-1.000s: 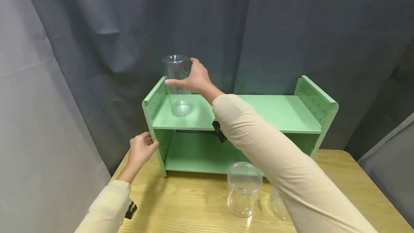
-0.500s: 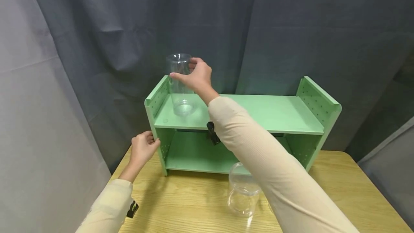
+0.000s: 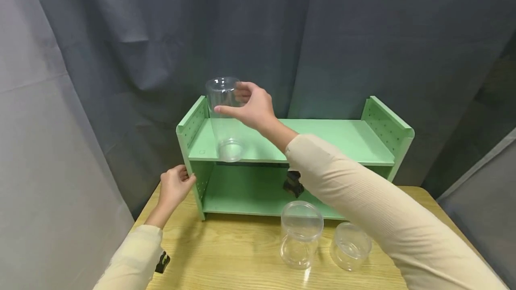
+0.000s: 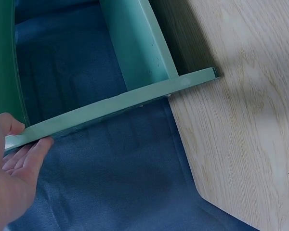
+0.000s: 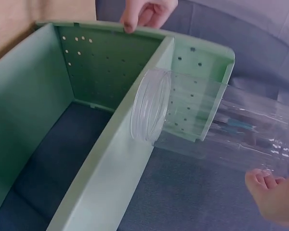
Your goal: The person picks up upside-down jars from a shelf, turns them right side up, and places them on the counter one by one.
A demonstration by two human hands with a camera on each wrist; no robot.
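A tall clear jar (image 3: pixel 225 129) stands upright, gripped near its upper part by my right hand (image 3: pixel 259 107), thumb and fingers around its sides. Its bottom overlaps the front edge of the top board at the left of a green two-tier shelf (image 3: pixel 334 140). In the right wrist view, the jar's ridged round end (image 5: pixel 151 107) is beside that board's edge; whether they touch I cannot tell. My left hand (image 3: pixel 174 188) pinches the front edge of the shelf's left side panel (image 4: pixel 111 103). The left wrist view shows thumb and fingers on opposite faces of that panel.
Two clear lidded containers stand on the wooden table (image 3: pixel 238 245) before the shelf: a taller one (image 3: pixel 301 236) and a shorter one (image 3: pixel 350 247) near my right sleeve. A grey curtain (image 3: pixel 258 26) hangs behind. The shelf's right side panel (image 3: pixel 389 120) rises above the top board.
My right hand and the jar have moved toward me and slightly down, from over the top board to its front edge. The shorter container has come into view. My left hand keeps its place.
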